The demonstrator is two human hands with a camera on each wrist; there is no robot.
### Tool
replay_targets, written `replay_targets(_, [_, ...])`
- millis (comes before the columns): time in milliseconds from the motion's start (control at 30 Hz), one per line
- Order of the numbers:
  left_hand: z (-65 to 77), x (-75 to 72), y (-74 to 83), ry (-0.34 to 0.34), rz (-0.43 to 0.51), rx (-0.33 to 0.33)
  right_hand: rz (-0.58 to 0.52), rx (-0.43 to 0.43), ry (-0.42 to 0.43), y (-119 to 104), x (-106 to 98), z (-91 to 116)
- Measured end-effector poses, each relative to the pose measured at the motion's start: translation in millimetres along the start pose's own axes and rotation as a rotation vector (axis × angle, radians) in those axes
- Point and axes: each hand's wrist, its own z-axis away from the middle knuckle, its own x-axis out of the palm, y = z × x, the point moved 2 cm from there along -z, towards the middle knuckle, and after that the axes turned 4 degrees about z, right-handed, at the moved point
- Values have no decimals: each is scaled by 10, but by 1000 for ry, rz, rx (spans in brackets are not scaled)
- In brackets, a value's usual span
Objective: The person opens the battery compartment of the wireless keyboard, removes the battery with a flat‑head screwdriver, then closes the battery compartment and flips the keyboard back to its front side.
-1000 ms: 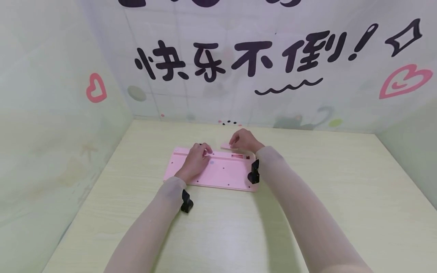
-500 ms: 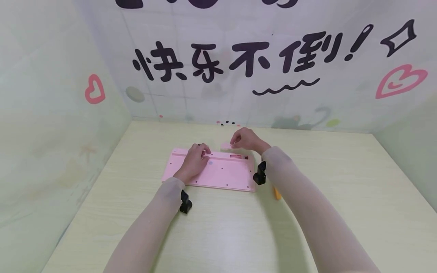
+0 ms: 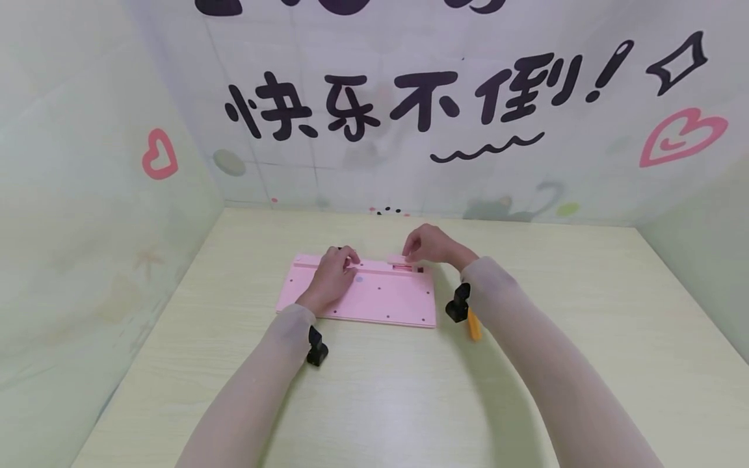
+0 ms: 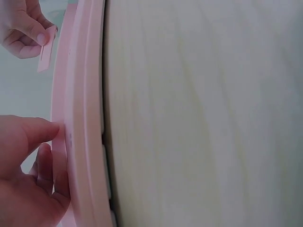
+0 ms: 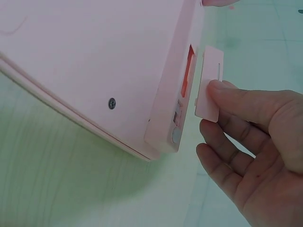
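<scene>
A pink keyboard (image 3: 386, 302) lies face down on the table, its screw-dotted back upward. My left hand (image 3: 335, 276) grips its raised far edge, thumb and fingers touching the ridge in the left wrist view. Between the thumb and fingers of my right hand (image 5: 260, 137) is a thin pink battery cover (image 5: 210, 85). The cover stands slightly apart from the uncovered battery slot (image 5: 187, 78), where something red shows inside. A round silvery button (image 5: 175, 135) sits near the slot's end.
An orange object (image 3: 474, 325) lies right of the keyboard, partly hidden by the right sleeve; its kind cannot be made out. The pale wooden table (image 3: 374, 396) meets a printed wall cloth (image 3: 351, 175) behind, with more cloth at both sides.
My right hand has drawn the battery cover rightward and nearer, from behind the keyboard to beside the slot. The orange object has come into sight. My left hand stays on the keyboard.
</scene>
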Motion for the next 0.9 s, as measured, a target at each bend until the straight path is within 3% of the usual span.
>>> replay_targets(333, [5,-10,6,-5,6,-11,-31,40,-61,44,2,79])
replay_targets(900, [1,-1,4,0,5,6,-53,81,-54,102,61,66])
